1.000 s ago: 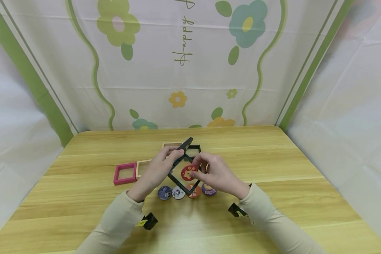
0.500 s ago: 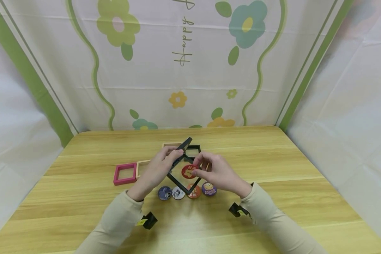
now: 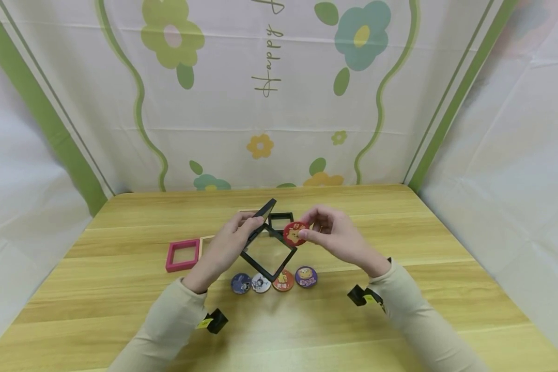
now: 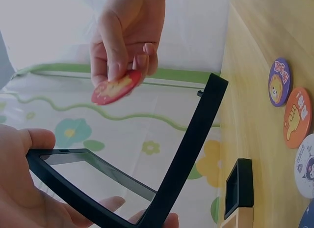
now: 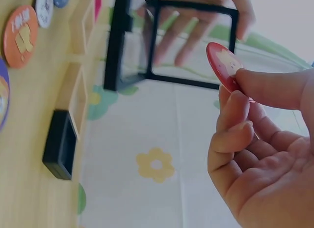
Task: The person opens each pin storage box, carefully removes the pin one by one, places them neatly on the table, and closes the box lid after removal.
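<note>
A hinged black display frame [image 3: 284,262] with clear film in its halves is spread apart above the table. My left hand [image 3: 227,245] grips one half of it; in the left wrist view the thumb and fingers [image 4: 110,204] wrap that half. Between thumb and fingertips, my right hand [image 3: 337,236] pinches a round red badge [image 3: 295,234] with a yellow cartoon figure. This badge is just right of the frame and apart from it. Below the frame lie a dark blue badge [image 3: 241,283], a white badge [image 3: 261,283], an orange badge [image 3: 283,280] and a purple badge [image 3: 306,277].
A pink square frame [image 3: 183,255] stands at the left, beside a cream frame [image 3: 205,245] partly behind the left hand. Behind the held frame sits a small black square frame [image 3: 281,221]. A flowered cloth [image 3: 214,113] hangs past the wooden table's [image 3: 400,222] back edge.
My right hand has drawn the red badge away from the black display frame, to the right and slightly up. My left hand keeps its grip, with the frame shifted slightly left.
</note>
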Available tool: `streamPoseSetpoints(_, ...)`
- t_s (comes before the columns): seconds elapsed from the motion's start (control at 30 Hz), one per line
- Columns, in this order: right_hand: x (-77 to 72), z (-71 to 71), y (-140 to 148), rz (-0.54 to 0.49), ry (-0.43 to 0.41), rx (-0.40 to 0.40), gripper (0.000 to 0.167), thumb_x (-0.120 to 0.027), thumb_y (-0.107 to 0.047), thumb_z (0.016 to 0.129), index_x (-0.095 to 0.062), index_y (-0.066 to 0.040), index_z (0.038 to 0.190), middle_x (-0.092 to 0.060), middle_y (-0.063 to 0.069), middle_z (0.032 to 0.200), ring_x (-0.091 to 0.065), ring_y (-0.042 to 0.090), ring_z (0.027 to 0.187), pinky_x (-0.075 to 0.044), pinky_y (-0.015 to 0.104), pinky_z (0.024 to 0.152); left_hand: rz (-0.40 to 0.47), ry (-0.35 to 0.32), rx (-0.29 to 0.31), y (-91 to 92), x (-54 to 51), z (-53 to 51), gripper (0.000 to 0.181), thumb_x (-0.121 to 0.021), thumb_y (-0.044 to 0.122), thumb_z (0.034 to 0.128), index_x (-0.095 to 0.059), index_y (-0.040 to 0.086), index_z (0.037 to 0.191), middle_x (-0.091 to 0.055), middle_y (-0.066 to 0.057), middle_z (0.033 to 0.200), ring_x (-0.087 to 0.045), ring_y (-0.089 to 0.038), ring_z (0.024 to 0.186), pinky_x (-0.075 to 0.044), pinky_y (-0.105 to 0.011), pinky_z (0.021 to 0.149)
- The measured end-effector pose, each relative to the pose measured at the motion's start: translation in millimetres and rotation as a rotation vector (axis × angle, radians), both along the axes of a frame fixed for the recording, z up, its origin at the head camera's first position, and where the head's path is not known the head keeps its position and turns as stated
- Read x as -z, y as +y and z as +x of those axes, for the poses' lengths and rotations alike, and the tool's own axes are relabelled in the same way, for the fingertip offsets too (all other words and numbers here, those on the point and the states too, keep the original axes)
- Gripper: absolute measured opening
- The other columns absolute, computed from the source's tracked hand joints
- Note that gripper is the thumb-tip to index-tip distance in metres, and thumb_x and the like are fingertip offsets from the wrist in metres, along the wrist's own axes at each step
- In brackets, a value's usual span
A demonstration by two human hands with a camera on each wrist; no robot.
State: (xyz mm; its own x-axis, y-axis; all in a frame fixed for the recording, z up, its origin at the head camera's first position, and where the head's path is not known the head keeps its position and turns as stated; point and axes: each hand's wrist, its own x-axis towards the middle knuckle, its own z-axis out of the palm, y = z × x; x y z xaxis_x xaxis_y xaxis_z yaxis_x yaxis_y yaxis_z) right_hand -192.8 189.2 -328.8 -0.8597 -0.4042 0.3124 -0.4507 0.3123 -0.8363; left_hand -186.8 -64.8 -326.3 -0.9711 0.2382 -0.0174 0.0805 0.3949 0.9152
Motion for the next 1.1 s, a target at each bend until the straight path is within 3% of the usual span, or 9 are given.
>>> streamPoseSetpoints(0.27, -7.1, -4.2, 29.1, 0.068, -0.066, -0.028, 0.014, -0.072, -0.008, 0.090, -0.063, -0.005, 0.100, -0.065, 0.011, 0.087, -0.061, 0.029, 0.072, -0.054, 0.032, 0.063, -0.009, 0.001, -0.005, -1.7, -0.5, -1.4, 0.056, -0.049, 0.054, 0.0979, -0.050, 0.015, 0.139, -0.051, -0.011, 0.136, -0.050, -0.033, 0.121, -0.040, -0.055, 0.097)
streamPoseSetpoints(0.43, -6.9, -8.2, 40.3, 0.247, -0.092, -0.141, 0.011, -0.072, -0.008, 0.090, -0.063, -0.009, 0.096, -0.066, 0.005, 0.085, -0.061, 0.024, 0.074, -0.053, 0.032, 0.062, -0.001, -0.001, -0.006, -4.2, -0.8, -2.7, 0.060, -0.049, 0.057, 0.0970, -0.048, 0.016, 0.140, -0.050, -0.011, 0.137, -0.050, -0.033, 0.122, -0.041, -0.054, 0.097)
streamPoseSetpoints(0.6, 2.3, -15.2, 44.1, 0.411, -0.208, -0.219, 0.010, -0.072, -0.003, 0.088, -0.062, -0.006, 0.091, -0.063, 0.006, 0.081, -0.061, 0.022, 0.072, -0.051, 0.032, 0.061, 0.005, -0.013, -0.014, -6.3, -1.1, -3.4, 0.058, -0.048, 0.056, 0.0979, -0.048, 0.017, 0.140, -0.051, -0.011, 0.137, -0.054, -0.032, 0.115, -0.045, -0.050, 0.092)
streamPoseSetpoints(0.77, 15.6, -20.2, 45.7, 0.513, -0.355, -0.169, 0.013, -0.072, 0.004, 0.084, -0.062, -0.003, 0.087, -0.062, 0.008, 0.078, -0.061, 0.022, 0.068, -0.051, 0.035, 0.060, 0.002, -0.012, -0.017, -7.1, -1.3, -3.8, 0.058, -0.048, 0.056, 0.0980, -0.047, 0.017, 0.141, -0.050, -0.011, 0.138, -0.055, -0.032, 0.114, -0.045, -0.049, 0.091)
streamPoseSetpoints(1.1, 43.3, -24.6, 38.5, 0.610, -0.519, -0.011, 0.017, -0.075, 0.007, 0.079, -0.063, -0.003, 0.084, -0.061, 0.009, 0.080, -0.059, 0.020, 0.065, -0.052, 0.033, 0.058, 0.011, -0.003, -0.016, -6.1, -1.3, -4.0, 0.058, -0.048, 0.056, 0.0979, -0.048, 0.016, 0.141, -0.050, -0.011, 0.138, -0.052, -0.032, 0.119, -0.044, -0.051, 0.093)
